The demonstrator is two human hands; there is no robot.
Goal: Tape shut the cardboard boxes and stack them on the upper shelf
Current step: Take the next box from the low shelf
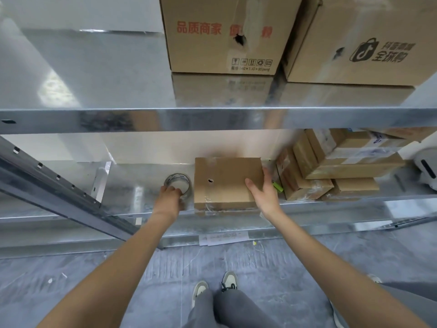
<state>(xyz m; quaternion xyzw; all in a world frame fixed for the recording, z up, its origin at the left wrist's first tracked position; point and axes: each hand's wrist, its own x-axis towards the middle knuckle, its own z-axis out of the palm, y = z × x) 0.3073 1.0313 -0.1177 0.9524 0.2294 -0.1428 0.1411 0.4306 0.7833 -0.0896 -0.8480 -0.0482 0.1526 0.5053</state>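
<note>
the flat cardboard box [227, 183] lies on the lower shelf [132, 197], its broad face up and its long side running along the shelf's front edge, with its front face flush at that edge. clear tape crosses the top and front, and a small hole shows in the top left of centre. the flaps are down, so nothing inside it shows.

the right hand [262, 192] rests open on the box's right end, fingers spread over the top and right edge, not closed around anything. the left hand [169, 197] is just left of the box, fingers curled onto the near rim of a roll of clear tape [177, 185] that lies flat on the shelf close beside the box's left side.

a green marker [278, 187] lies just right of the box, and beyond it a pile of smaller boxes [331, 166] fills the shelf's right end, some leaning.

on the upper shelf [94, 79], toward its right end, two bigger boxes stand side by side: one with red print [224, 36], one with a black logo [369, 43].
</note>
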